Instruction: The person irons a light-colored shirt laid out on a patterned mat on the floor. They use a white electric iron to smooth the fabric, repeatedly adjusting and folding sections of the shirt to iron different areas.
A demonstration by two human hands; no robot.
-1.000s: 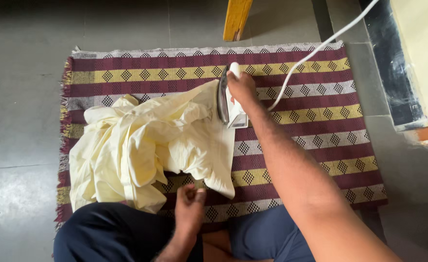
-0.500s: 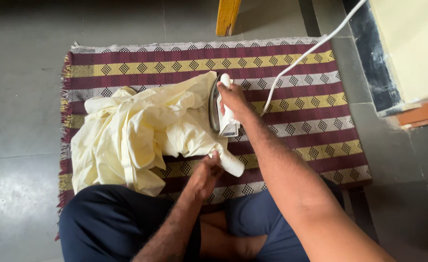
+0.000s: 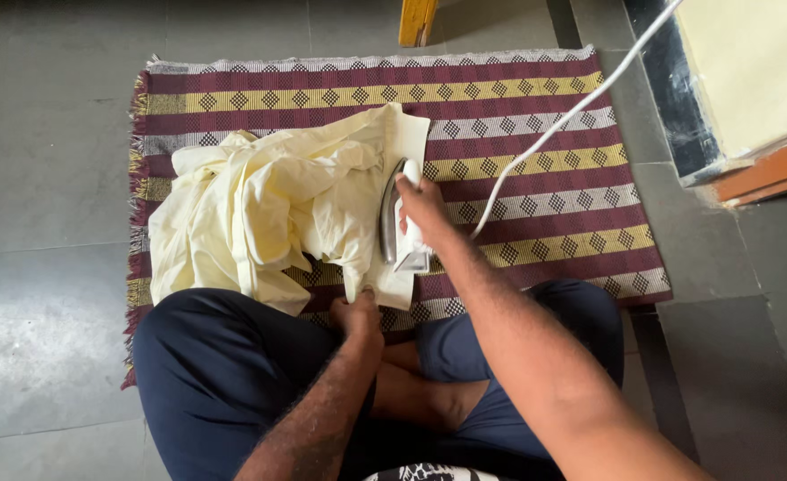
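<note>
Step in hand: pressing strip of cloth [image 3: 269, 209] on rug [image 3: 536, 116], by judgement. Right hand [image 3: 422, 203] closed round iron [image 3: 400, 223], iron tilted on edge beside strip. Left hand [image 3: 356, 312] pinched near hem, holding it taut. Next move would call for soleplate laid flat on strip. Cloth pale yellow, mostly bunched, creased, at rug's left.

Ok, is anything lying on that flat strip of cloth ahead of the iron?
Nothing visible does. The iron, held by the right hand, sits on a flat strip of the cream garment that runs bare to its far edge. The bunched folds lie beside it, to the left. The left hand pins the near edge.
</note>
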